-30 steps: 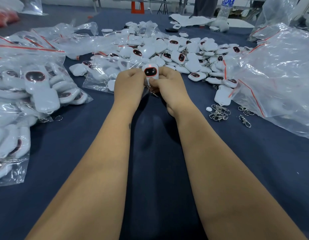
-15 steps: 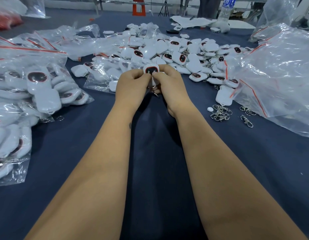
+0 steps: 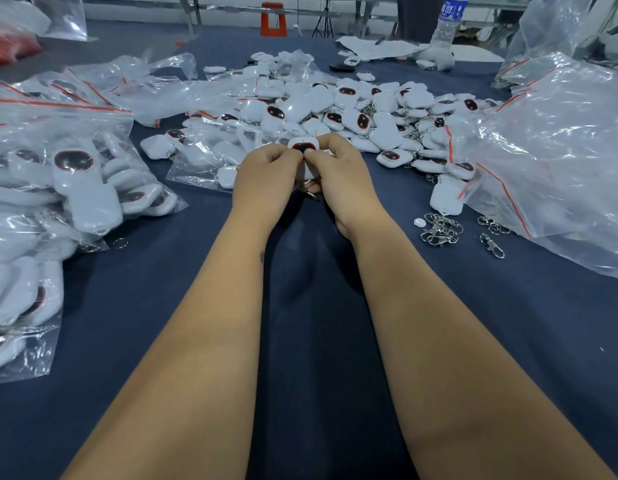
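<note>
Left hand (image 3: 266,178) and right hand (image 3: 345,181) are both curled, pinching one white gadget (image 3: 303,147) between them, thumbs on its front and the other fingers hidden behind. The gadget is held above the dark blue tablecloth (image 3: 300,341), at the near edge of the loose pile of gadgets (image 3: 352,109). Change over the last second: the thumbs have crept up the front and the hands have closed in, so only the top end with the dark, red-rimmed window shows now; a second ago more of the body was visible. Likely a press or fit step is under way on the lower part, not yet released. A metal clip (image 3: 309,195) hangs below the hands at the gadget's near end; whether it is attached can't be told. Long axis runs away from the person, tilted up, with the window end far and high, the window facing the camera and the clip end toward the wrists. Further out are spare clips (image 3: 439,230) on the cloth to the right, a filled bag (image 3: 75,174) on the left, a clear bag (image 3: 542,143) on the right and a water bottle (image 3: 447,22) at the far edge.
</note>
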{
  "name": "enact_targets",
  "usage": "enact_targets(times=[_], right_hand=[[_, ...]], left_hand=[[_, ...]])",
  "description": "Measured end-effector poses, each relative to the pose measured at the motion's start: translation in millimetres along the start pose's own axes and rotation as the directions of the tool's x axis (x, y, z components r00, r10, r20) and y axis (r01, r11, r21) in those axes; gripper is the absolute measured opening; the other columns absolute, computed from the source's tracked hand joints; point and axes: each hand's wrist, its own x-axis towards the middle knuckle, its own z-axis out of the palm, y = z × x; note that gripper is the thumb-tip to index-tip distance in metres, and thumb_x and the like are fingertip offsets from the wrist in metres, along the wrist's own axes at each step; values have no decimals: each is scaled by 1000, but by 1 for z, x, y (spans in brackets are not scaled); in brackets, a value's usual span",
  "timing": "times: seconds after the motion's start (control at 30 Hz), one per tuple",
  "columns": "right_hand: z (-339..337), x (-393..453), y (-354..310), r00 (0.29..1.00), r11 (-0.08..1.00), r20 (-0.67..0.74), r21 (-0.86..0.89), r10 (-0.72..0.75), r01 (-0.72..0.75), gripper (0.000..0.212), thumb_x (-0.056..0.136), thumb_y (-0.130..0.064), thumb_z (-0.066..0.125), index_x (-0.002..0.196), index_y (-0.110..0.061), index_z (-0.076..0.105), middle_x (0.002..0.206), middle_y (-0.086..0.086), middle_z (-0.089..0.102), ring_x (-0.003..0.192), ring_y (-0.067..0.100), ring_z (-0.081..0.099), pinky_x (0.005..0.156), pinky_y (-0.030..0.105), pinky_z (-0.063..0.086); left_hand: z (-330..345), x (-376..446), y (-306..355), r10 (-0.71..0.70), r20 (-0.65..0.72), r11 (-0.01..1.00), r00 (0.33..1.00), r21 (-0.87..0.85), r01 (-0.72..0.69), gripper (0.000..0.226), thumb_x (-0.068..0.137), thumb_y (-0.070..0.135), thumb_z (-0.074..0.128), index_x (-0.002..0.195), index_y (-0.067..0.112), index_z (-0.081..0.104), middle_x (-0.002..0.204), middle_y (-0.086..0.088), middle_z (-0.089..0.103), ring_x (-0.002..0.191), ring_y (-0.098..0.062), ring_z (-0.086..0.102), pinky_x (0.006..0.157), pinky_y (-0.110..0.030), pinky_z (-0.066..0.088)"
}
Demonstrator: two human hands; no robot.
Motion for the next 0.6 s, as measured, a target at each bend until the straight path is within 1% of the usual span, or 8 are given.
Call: enact_targets(times=[0.07, 0.13, 0.27, 0.37, 0.47, 0.53, 0.6], right_hand=[[0, 0, 0, 1000, 1000, -1, 9, -1, 1, 9, 93, -9, 53, 95, -9, 61, 67, -3, 63, 57, 7, 56, 54, 21, 46], [0, -1, -1, 1000, 1000, 6, 7, -2, 2, 8, 93, -9, 52, 92, -10, 60, 67, -3, 62, 56, 7, 55, 53, 20, 45], [0, -2, -1, 1000, 1000, 5, -9, -6, 6, 8, 93, -9, 52, 89, -11, 59, 68, -2, 61, 62, 11, 54, 57, 23, 46], [1, -2, -2, 1000, 1000, -4, 10, -1, 1, 9, 92, -8, 52, 87, -12, 59, 66, -4, 61, 60, 8, 55, 55, 22, 46], [1, -3, -4, 1000, 999, 5, 44, -4, 4, 9, 91, -7, 52, 87, -11, 59, 65, -4, 62, 56, 6, 56, 51, 19, 46], [0, -4, -5, 1000, 998, 16, 67, -8, 7, 11, 91, -5, 51, 86, -12, 59, 64, -3, 62, 56, 6, 57, 51, 19, 46], [0, -4, -5, 1000, 998, 20, 65, -3, 1, 12, 92, -5, 51, 87, -12, 59, 70, 2, 61, 59, 10, 56, 53, 20, 46]], left_hand=[[0, 0, 0, -11, 0, 1000, 1000, -6, 11, 20, 80, 30, 55, 62, 23, 54, 65, 4, 55, 65, -17, 44, 67, -35, 38], [0, 0, 0, -9, 1, 1000, 1000, -5, 9, 15, 77, 32, 54, 65, 22, 55, 67, 3, 56, 66, -18, 45, 68, -36, 38], [0, 1, 0, 6, 6, 1000, 1000, 6, -6, 15, 76, 34, 53, 72, 20, 57, 69, 0, 54, 68, -18, 45, 69, -37, 38], [-1, 1, 0, -10, 2, 1000, 1000, -2, 10, 16, 77, 33, 55, 66, 22, 56, 69, 2, 58, 67, -18, 47, 70, -36, 41], [-1, 0, 0, -22, -1, 1000, 1000, -16, 22, 23, 79, 31, 57, 57, 25, 52, 66, 4, 57, 65, -17, 47, 69, -36, 41], [-1, 0, 0, -3, -7, 1000, 1000, -27, 3, 22, 81, 28, 58, 60, 24, 52, 63, 4, 55, 63, -16, 46, 67, -35, 41], [0, -1, -1, 21, -18, 999, 1000, -39, -21, 20, 82, 25, 57, 64, 21, 52, 60, 5, 51, 61, -15, 43, 64, -35, 40]])
